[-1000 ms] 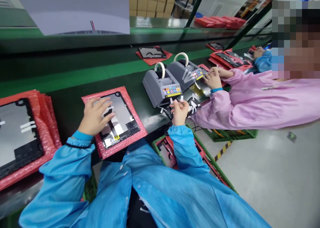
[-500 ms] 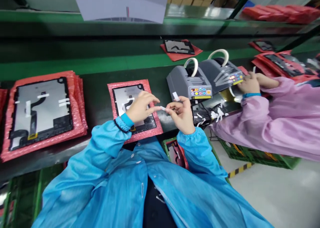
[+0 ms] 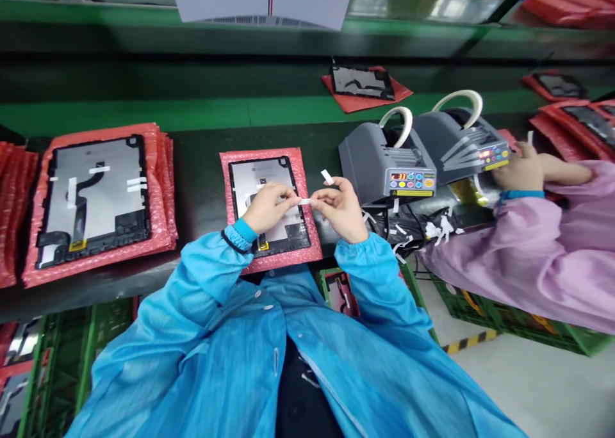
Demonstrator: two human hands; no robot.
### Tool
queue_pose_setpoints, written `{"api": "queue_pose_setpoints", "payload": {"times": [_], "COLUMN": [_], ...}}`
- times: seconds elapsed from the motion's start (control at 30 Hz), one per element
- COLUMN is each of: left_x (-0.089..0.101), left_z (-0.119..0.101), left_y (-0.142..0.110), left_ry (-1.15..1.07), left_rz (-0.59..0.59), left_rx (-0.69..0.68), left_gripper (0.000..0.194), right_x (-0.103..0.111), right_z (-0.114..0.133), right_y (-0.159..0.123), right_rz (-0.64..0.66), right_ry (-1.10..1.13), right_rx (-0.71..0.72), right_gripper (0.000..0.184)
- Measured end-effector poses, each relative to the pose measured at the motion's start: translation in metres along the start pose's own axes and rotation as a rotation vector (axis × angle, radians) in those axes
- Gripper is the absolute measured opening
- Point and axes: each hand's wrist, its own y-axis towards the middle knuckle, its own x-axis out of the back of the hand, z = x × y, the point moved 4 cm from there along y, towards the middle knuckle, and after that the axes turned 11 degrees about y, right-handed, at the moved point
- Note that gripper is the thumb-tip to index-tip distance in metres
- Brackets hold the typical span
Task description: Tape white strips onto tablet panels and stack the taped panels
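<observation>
My left hand (image 3: pixel 269 207) and my right hand (image 3: pixel 341 209) hover close together above a black-framed tablet panel (image 3: pixel 259 172) lying on a pink bubble bag (image 3: pixel 307 249). A small white tape strip (image 3: pixel 305 202) is pinched between the fingertips of both hands. A second white strip (image 3: pixel 327 177) stands just above my right fingers, and I cannot tell what holds it. Left of my hands, a similar taped panel (image 3: pixel 96 188) rests on a stack of pink bubble bags (image 3: pixel 163 201).
Two grey tape dispensers (image 3: pixel 387 162) stand to the right, by black cables and white scraps (image 3: pixel 432 230). A co-worker's hand (image 3: pixel 519 169) and pink sleeve (image 3: pixel 500 252) are beyond them. A green belt (image 3: pixel 144 114) runs behind the bench, and green crates (image 3: pixel 67 355) sit below.
My hands have lifted from the panel and come together, from apart, with the strip between them. The view has turned left, so the bench objects sit further right.
</observation>
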Motion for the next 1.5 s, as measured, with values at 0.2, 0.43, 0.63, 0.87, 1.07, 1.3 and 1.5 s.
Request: {"api": "queue_pose_setpoints", "payload": {"times": [0.2, 0.43, 0.63, 0.87, 1.07, 1.3, 1.5], "left_x": [-0.009, -0.02, -0.024, -0.022, -0.02, 0.003, 0.006], "left_z": [0.006, 0.011, 0.012, 0.006, 0.003, 0.018, 0.011], "left_y": [0.001, 0.005, 0.005, 0.004, 0.002, 0.01, 0.019], "left_ry": [0.186, 0.377, 0.453, 0.5, 0.502, 0.329, 0.23], "left_rz": [0.006, 0.012, 0.121, 0.152, 0.094, -0.043, 0.07], "left_rx": [0.143, 0.239, 0.301, 0.32, 0.322, 0.33, 0.17], "left_gripper": [0.022, 0.023, 0.023, 0.024, 0.014, 0.011, 0.015], "right_x": [-0.003, -0.004, -0.003, -0.004, 0.008, 0.012, -0.011], "right_z": [-0.014, -0.027, -0.031, -0.03, -0.04, -0.036, -0.01], "right_y": [0.015, 0.03, 0.031, 0.035, 0.041, 0.039, 0.029], "right_rz": [-0.027, -0.042, -0.019, -0.007, -0.048, 0.101, 0.325], "right_ry": [-0.107, -0.403, -0.506, -0.55, -0.529, -0.308, -0.358], "right_rx": [-0.028, -0.085, -0.097, -0.14, -0.186, -0.202, -0.08], "right_gripper": [0.049, 0.041, 0.039, 0.041, 0.052, 0.031, 0.034]}}
